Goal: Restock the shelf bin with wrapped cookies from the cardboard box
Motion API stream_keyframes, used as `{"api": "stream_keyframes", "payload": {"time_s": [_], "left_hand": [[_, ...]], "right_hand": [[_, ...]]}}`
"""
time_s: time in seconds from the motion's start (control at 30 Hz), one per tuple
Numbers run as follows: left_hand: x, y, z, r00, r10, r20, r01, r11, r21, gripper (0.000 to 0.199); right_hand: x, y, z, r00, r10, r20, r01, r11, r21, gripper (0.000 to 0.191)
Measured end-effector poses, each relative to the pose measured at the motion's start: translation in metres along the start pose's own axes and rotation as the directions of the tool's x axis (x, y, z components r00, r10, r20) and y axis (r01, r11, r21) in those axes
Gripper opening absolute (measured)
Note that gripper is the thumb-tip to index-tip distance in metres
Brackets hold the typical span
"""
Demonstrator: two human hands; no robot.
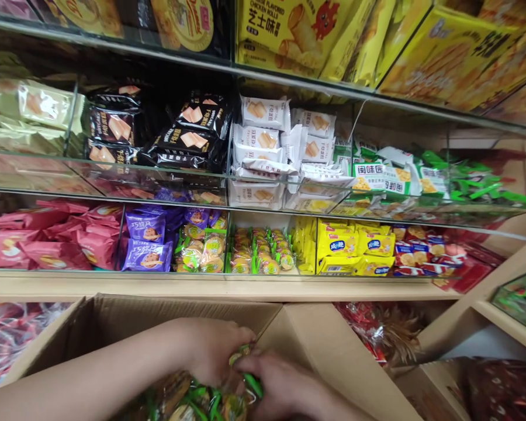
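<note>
An open cardboard box (318, 327) stands below the shelves, with clear-wrapped round biscuits (188, 409) with green ends lying in it. My left hand (217, 351) reaches into the box from the left, its fingers curled down around some of these biscuit packs. From the right, my right hand (283, 380) meets it, thumb on top, closed on a biscuit pack (253, 385) whose green end sticks out. Another small pack (241, 352) shows between the two hands. Some fingertips are hidden behind the packs, and motion blurs them a little.
Above the box, a glass-fronted shelf holds similar biscuits (263, 251), purple packets (146, 240), pink packets (56, 240) and yellow packets (355, 245). Higher up are white cake packets (263, 140) and black ones (197, 126). A wooden ledge (210, 287) runs behind the box.
</note>
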State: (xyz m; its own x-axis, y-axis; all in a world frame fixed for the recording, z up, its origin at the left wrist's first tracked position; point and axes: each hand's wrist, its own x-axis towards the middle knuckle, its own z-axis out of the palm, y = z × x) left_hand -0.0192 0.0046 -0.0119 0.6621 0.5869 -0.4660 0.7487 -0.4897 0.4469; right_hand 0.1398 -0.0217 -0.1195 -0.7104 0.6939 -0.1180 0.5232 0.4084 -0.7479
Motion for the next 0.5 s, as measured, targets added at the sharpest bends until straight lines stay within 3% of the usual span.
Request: {"api": "stream_keyframes", "payload": {"time_s": [0.07, 0.13, 0.2, 0.27, 0.37, 0.5], "left_hand": [[-0.003, -0.005, -0.007, 0.998, -0.036, 0.047, 0.039, 0.997, -0.063, 0.074], [-0.005, -0.01, -0.011, 0.995, -0.07, 0.067, 0.079, 0.985, -0.155, 0.088], [-0.006, -0.013, -0.01, 0.995, -0.079, 0.061, 0.095, 0.939, -0.33, 0.091], [-0.003, -0.012, -0.006, 0.995, -0.044, 0.088, 0.087, 0.813, -0.576, 0.08], [0.002, -0.009, 0.004, 0.994, 0.011, 0.111, 0.081, 0.609, -0.789, 0.06], [0.005, -0.011, 0.008, 0.998, 0.008, -0.057, -0.052, 0.555, -0.83, 0.056]], "right_hand": [[-0.004, 0.001, -0.009, 0.997, 0.018, -0.069, -0.013, 0.997, 0.075, 0.06], [-0.008, 0.002, -0.016, 0.995, 0.032, -0.092, -0.001, 0.948, 0.319, 0.064], [-0.01, 0.002, -0.021, 0.996, 0.003, -0.093, 0.053, 0.803, 0.594, 0.063], [-0.01, 0.0, -0.023, 0.99, -0.043, -0.137, 0.131, 0.655, 0.744, 0.062], [-0.008, -0.004, -0.023, 0.963, -0.042, -0.266, 0.234, 0.621, 0.748, 0.061], [-0.009, -0.008, -0.024, 0.931, -0.01, -0.365, 0.293, 0.614, 0.733, 0.082]]}}
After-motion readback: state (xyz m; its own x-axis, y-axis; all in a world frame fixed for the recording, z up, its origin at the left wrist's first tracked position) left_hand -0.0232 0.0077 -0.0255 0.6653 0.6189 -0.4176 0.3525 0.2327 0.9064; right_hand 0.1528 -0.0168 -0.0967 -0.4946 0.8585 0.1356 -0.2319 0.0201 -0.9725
